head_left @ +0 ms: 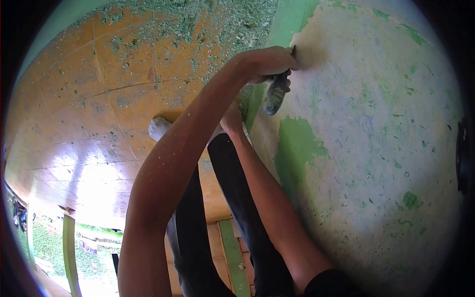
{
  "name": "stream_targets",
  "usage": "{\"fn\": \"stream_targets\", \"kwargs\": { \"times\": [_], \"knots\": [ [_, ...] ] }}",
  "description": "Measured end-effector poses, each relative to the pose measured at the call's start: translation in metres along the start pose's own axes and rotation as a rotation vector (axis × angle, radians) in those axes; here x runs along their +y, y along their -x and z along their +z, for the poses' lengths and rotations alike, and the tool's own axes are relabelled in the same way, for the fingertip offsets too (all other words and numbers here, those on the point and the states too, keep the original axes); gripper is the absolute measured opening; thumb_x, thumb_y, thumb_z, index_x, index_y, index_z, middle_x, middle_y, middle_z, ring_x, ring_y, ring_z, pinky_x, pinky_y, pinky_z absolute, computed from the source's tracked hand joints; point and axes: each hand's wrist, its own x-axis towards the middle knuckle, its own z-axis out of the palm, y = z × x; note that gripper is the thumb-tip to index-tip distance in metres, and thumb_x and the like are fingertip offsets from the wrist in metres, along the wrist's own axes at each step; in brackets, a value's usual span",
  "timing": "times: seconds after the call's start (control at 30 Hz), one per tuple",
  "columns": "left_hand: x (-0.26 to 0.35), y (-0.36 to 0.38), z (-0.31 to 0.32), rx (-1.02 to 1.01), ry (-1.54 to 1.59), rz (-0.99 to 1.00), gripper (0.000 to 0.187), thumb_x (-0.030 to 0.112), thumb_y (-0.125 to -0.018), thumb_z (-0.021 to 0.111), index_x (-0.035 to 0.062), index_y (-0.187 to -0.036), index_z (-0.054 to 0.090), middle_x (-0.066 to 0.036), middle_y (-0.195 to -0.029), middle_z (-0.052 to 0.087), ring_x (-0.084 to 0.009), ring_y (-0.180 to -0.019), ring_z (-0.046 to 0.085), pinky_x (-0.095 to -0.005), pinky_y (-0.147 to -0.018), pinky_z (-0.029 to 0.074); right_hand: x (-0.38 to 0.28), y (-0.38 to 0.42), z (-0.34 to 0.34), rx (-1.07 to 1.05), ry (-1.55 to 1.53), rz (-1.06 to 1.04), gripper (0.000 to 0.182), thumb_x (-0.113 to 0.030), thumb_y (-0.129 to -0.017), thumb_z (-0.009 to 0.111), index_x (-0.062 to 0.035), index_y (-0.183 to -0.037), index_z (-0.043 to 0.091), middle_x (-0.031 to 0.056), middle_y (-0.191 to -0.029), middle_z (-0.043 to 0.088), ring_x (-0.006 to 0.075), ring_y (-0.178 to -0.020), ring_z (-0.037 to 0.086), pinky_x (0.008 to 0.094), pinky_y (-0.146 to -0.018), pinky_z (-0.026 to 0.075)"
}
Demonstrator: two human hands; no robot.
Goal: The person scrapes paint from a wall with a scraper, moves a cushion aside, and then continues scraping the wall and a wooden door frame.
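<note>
My left hand [274,62] reaches across to the wall [366,138] and is closed around a paint scraper [275,99]. Its dark, worn handle sticks out below the fist, speckled with paint. The blade is mostly hidden by the hand, which is right against the wall near the strip of green paint. Behind my left forearm, my right hand [231,120] is low, close to my lower leg and the foot of the wall. The forearm covers its fingers, so what it touches cannot be seen.
Green paint flakes [198,24] cover much of the orange tiled floor [74,104]. A green patch [297,148] remains on the pale, scraped wall. My foot [159,127] and dark trouser legs [232,173] are between the arms. Bright outdoor greenery [99,257] shows at lower left.
</note>
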Motion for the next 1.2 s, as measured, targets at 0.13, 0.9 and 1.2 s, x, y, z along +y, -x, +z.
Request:
{"fn": "stream_targets", "kwargs": {
  "times": [0.13,0.9,1.2],
  "knots": [
    [0.000,0.000,0.000,0.060,-0.050,0.022,0.014,0.009,-0.087,0.053,0.0009,-0.099,0.049,-0.003,-0.076,0.045,-0.0119,-0.056,0.048,-0.0275,-0.050,0.046,0.010,0.006,0.005,0.033,-0.067,-0.136,0.014,-0.005,-0.091,0.052,0.0034,-0.101,0.048,0.0074,-0.074,0.055,0.0148,-0.060,0.058,0.0302,-0.056,0.048],
    [-0.026,-0.060,-0.034,0.153,-0.293,0.031,0.020,0.004,-0.081,0.054,-0.0004,-0.099,0.060,-0.005,-0.065,0.051,-0.0129,-0.048,0.051,-0.0317,-0.042,0.046,0.034,0.007,0.012,0.066,0.130,-0.180,0.016,-0.006,-0.089,0.055,-0.0003,-0.103,0.049,0.0049,-0.069,0.056,0.0145,-0.059,0.058,0.0293,-0.053,0.046],
    [-0.021,-0.016,-0.012,0.134,-0.196,0.039,0.049,0.006,-0.082,0.054,0.0053,-0.131,0.055,-0.006,-0.066,0.053,-0.0130,-0.050,0.051,-0.0308,-0.043,0.047,0.030,0.009,0.007,-0.024,0.200,-0.223,0.030,-0.010,-0.091,0.054,-0.0003,-0.118,0.047,0.0066,-0.074,0.058,0.0158,-0.059,0.059,0.0298,-0.054,0.046]
  ]
}}
